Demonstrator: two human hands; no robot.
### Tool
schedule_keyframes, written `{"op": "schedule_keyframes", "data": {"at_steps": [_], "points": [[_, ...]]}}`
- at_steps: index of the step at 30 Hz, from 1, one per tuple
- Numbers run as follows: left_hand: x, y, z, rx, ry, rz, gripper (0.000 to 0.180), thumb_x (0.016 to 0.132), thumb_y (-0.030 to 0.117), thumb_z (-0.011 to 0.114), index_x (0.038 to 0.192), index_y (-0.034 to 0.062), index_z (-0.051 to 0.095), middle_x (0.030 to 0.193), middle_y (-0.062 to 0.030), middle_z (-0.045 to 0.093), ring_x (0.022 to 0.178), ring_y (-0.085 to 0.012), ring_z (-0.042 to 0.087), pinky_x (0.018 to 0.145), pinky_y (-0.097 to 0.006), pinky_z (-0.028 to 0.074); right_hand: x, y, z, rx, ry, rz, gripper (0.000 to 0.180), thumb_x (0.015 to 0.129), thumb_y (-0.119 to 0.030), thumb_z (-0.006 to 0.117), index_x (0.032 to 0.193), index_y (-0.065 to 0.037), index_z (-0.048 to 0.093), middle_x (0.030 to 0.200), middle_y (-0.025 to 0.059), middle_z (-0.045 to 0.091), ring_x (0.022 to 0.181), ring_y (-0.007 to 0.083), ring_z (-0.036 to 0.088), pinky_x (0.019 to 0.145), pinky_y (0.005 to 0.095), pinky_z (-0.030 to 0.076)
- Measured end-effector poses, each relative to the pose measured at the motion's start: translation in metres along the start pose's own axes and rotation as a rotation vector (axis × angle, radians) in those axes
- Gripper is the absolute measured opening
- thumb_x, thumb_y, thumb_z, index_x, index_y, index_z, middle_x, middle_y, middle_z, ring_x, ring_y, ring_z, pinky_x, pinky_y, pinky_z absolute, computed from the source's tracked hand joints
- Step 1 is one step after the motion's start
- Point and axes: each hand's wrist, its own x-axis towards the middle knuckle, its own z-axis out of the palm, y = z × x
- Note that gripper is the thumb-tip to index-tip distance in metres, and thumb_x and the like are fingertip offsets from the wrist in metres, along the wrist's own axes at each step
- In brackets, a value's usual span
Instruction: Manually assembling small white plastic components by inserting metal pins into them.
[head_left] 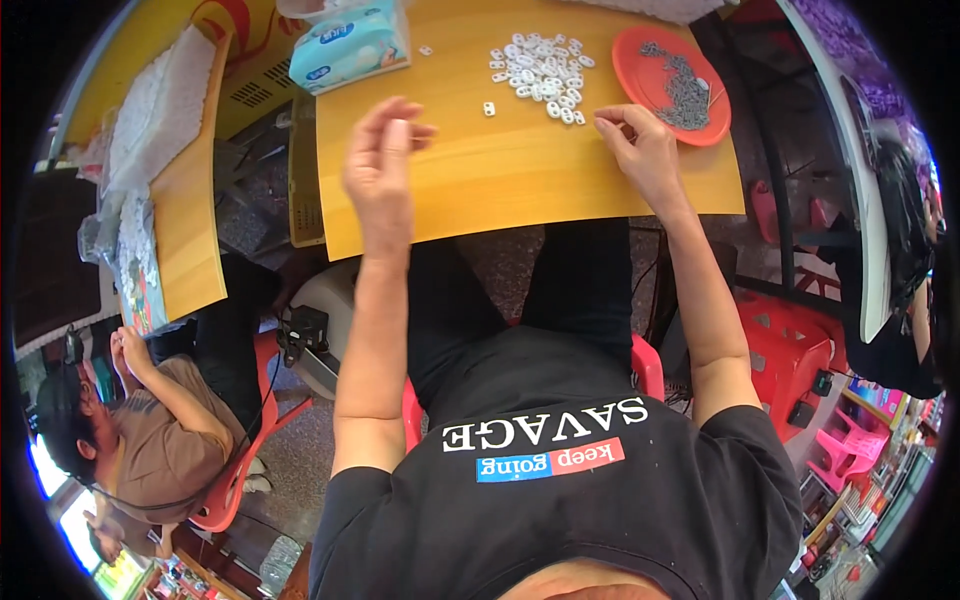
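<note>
While the left hand [383, 150] hovered with fingers loosely curled and apparently empty, the right hand [640, 145] pinched something too small to identify. The white beads [540, 75] nearby looked light, hard and slippery, best taken singly at their sides.

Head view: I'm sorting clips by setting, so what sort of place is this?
Probably a small hand-assembly workshop: a pile of small white plastic pieces and a round red plastic plate of grey metal chain lie on a yellow wooden table, and another seated person works beside it.

You cannot tell what your right hand [640, 145] pinches, the grey metal bits on the red plate [640, 70] are too small to identify, and the tissue pack [350, 45] is cut off at the top edge.
</note>
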Motion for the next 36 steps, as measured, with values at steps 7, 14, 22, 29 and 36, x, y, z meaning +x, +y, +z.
{"op": "schedule_keyframes", "data": {"at_steps": [7,14,22,29,36], "points": [[-0.035,-0.029,0.051,-0.026,-0.191,-0.141,0.019,0.099,0.006,0.052,0.115,-0.0011,0.060,0.100,-0.0080,0.066,0.084,-0.0128,0.064,0.077,-0.025,0.051,0.010,-0.004,0.010,-0.277,-0.019,-0.076,0.017,0.087,-0.023,0.069,0.093,-0.007,0.072,0.087,0.0075,0.067,0.078,0.0257,0.066,0.070,0.0377,0.051],[-0.042,-0.037,0.053,0.025,-0.229,-0.158,0.018,0.099,0.005,0.053,0.113,-0.0020,0.061,0.099,-0.0075,0.066,0.083,-0.0117,0.063,0.077,-0.025,0.052,0.009,-0.002,0.007,-0.243,-0.085,-0.043,0.017,0.087,-0.023,0.069,0.092,-0.008,0.073,0.083,0.0065,0.066,0.076,0.0244,0.065,0.068,0.0379,0.050],[-0.038,-0.031,0.074,0.208,-0.226,0.042,0.017,0.094,0.003,0.060,0.110,-0.0009,0.063,0.094,-0.0063,0.062,0.079,-0.0116,0.063,0.071,-0.025,0.052,-0.010,-0.033,0.010,0.772,-0.292,0.400,0.023,0.095,-0.026,0.064,0.097,-0.003,0.068,0.080,-0.0044,0.062,0.059,0.0011,0.049,0.052,0.0173,0.036],[-0.031,-0.023,0.081,0.176,-0.271,0.025,0.014,0.091,0.003,0.064,0.105,-0.0009,0.065,0.094,-0.0055,0.060,0.082,-0.0112,0.062,0.072,-0.023,0.050,-0.015,-0.040,0.013,1.003,-0.406,0.466,0.024,0.094,-0.026,0.066,0.099,-0.003,0.068,0.083,-0.0020,0.064,0.062,0.0021,0.052,0.055,0.0181,0.041],[-0.030,-0.028,0.072,0.235,-0.258,0.035,0.009,0.090,-0.002,0.064,0.098,0.0001,0.065,0.093,-0.0053,0.059,0.084,-0.0114,0.061,0.075,-0.024,0.049,-0.019,-0.042,0.013,0.984,-0.383,0.468,0.025,0.092,-0.026,0.070,0.099,-0.001,0.068,0.084,0.0002,0.066,0.065,0.0042,0.055,0.058,0.0191,0.047]]}}
